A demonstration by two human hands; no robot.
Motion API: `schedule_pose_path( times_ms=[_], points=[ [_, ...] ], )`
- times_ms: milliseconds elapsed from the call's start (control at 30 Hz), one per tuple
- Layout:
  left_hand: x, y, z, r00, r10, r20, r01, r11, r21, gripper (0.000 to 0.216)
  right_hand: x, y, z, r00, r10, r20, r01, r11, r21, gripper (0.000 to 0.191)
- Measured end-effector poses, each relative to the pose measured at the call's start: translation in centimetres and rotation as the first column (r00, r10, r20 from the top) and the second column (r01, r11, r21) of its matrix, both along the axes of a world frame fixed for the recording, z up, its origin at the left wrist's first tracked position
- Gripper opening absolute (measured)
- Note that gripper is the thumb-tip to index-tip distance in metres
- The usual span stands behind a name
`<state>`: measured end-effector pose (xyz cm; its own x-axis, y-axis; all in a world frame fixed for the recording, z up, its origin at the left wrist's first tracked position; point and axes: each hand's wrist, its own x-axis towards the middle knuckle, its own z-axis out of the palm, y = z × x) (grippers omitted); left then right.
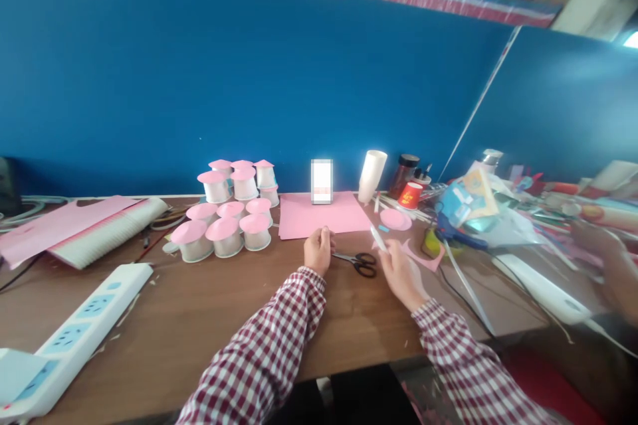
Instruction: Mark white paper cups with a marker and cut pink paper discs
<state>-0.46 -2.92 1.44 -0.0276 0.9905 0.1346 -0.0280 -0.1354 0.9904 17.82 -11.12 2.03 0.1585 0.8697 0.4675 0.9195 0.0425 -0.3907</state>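
Observation:
My left hand [318,251] is closed at the front edge of a stack of pink paper [323,214], thumb on top. Whatever its curled fingers may hold is hidden. Black-handled scissors [357,261] lie on the table between my hands, their blades pointing at the left one. In my right hand [403,273] is a slim white pen-shaped thing [377,238], its tip pointing up and left. Pink paper discs [395,218] and a curved pink offcut [423,255] lie beyond this hand. Several white paper cups with pink cone tops [224,236] stand grouped on the left.
White cup stacks [373,176], a red paper cup [410,195] and a dark jar [405,172] stand at the back. Power strips [84,325] lie left and right [543,289]. Clutter covers the right side, where another person's blurred hand [605,259] shows.

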Motion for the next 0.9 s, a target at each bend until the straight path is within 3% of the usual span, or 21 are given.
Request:
schedule_pose_path(
  times_ms=[133, 267, 367, 533, 733, 900],
  points=[
    [-0.4, -0.1, 0.0, 0.998, 0.024, -0.055, -0.021, 0.998, 0.059, 0.043, 3.2, -0.8, 0.4, 0.972, -0.029, 0.233, 0.023, 0.999, 0.030, 0.017],
    [-0.6, -0.2, 0.0, 0.992, 0.059, -0.113, -0.049, 0.995, 0.083, 0.043, 5.3, -1.2, 0.8, 0.946, -0.035, 0.321, 0.069, 0.993, -0.097, 0.014],
    [-0.7, -0.4, 0.0, 0.986, 0.075, -0.150, -0.063, 0.995, 0.082, 0.042, 5.8, -0.9, 1.1, 0.948, -0.038, 0.315, 0.101, 0.977, -0.187, 0.015],
    [-0.8, -0.7, 0.0, 0.979, 0.112, -0.172, -0.098, 0.991, 0.091, 0.042, 5.5, 1.9, 2.1, 0.949, -0.187, 0.252, 0.255, 0.927, -0.274, 0.030],
    [-0.9, -0.8, 0.1, 0.977, 0.066, -0.203, -0.049, 0.995, 0.088, 0.043, 4.9, 6.5, 2.1, 0.960, -0.190, 0.203, 0.254, 0.898, -0.359, 0.029],
    [-0.9, -0.5, -0.2, 0.976, -0.008, -0.216, 0.032, 0.993, 0.110, 0.042, 4.7, 8.1, 1.2, 0.964, -0.221, 0.146, 0.261, 0.891, -0.373, 0.031]
  ],
)
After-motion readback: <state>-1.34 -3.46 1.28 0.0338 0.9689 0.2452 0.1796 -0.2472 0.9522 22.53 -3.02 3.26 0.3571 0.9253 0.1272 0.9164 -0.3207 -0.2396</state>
